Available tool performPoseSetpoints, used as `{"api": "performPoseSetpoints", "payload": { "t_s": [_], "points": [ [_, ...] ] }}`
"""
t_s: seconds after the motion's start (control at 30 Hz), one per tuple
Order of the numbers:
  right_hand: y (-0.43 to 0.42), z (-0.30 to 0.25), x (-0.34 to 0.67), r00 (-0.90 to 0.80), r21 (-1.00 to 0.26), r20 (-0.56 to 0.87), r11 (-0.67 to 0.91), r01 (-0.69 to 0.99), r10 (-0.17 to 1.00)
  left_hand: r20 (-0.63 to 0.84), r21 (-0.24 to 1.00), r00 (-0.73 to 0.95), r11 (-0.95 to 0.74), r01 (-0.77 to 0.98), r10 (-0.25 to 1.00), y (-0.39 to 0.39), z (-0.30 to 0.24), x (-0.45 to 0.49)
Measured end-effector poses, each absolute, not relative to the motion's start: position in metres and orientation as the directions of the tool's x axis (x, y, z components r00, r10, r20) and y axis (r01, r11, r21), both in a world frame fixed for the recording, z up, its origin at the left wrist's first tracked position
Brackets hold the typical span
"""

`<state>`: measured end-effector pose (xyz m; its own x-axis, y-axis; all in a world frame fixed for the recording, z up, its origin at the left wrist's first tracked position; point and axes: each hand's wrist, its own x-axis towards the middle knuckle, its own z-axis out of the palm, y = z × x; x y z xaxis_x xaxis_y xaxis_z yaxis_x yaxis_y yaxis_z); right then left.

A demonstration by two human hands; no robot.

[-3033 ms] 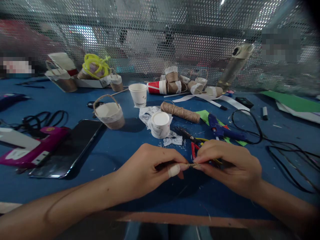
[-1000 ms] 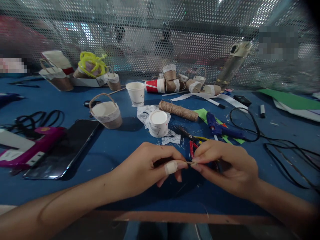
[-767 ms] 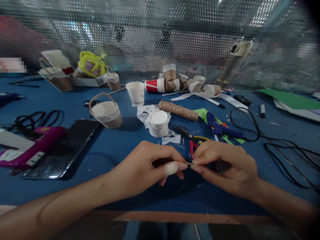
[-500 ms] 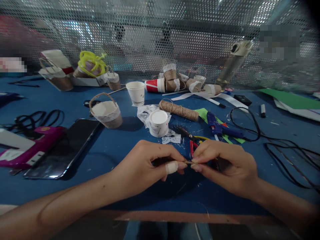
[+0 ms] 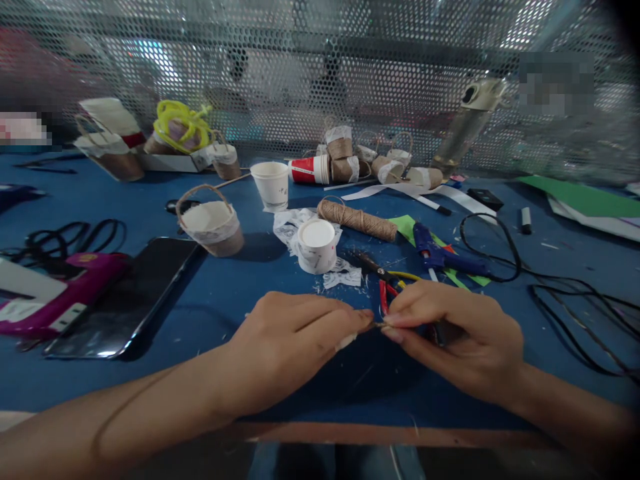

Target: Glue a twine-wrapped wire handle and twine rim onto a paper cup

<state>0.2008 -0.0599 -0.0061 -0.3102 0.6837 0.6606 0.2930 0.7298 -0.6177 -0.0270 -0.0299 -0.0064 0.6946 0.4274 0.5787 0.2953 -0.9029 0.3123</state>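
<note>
Between my two hands runs a short piece of brown twine, pinched at both sides. My left hand holds it between thumb and fingertips, its back turned up. A pale bandage shows at the thumb's edge. My right hand grips the twine between thumb and forefinger. Just beyond the hands lie scissors with red and yellow handles. An upturned paper cup stands behind them on scraps of white lace. Farther back rests a spool of twine.
A small handled basket and a paper cup stand at left centre. A phone and a purple device lie at left. On the right are a blue glue gun and black cables. A perforated metal screen closes the back.
My left hand has rolled over, so its back now faces up and the bandaged thumb is mostly hidden. My right hand keeps its pinch, almost unmoved.
</note>
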Motion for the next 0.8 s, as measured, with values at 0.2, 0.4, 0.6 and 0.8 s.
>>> {"api": "performPoseSetpoints", "payload": {
  "t_s": [0.2, 0.4, 0.6, 0.8],
  "points": [
    [-0.059, -0.003, 0.202, -0.327, -0.569, 0.681, 0.755, 0.327, 0.655, 0.301, 0.67, 0.732, -0.682, 0.294, 0.611, -0.026, 0.005, -0.021],
    [-0.058, -0.003, 0.203, -0.343, -0.559, 0.688, 0.769, 0.311, 0.639, 0.047, 0.912, 0.724, -0.325, 0.25, 0.689, -0.026, 0.01, -0.018],
    [-0.059, -0.003, 0.202, -0.34, -0.527, 0.696, 0.771, 0.356, 0.633, -0.015, 0.973, 0.713, -0.154, 0.171, 0.701, -0.03, 0.006, -0.018],
    [-0.059, -0.005, 0.202, -0.331, -0.518, 0.705, 0.775, 0.362, 0.627, 0.114, 0.946, 0.674, -0.287, 0.151, 0.73, -0.03, 0.007, -0.019]
  ]
}}
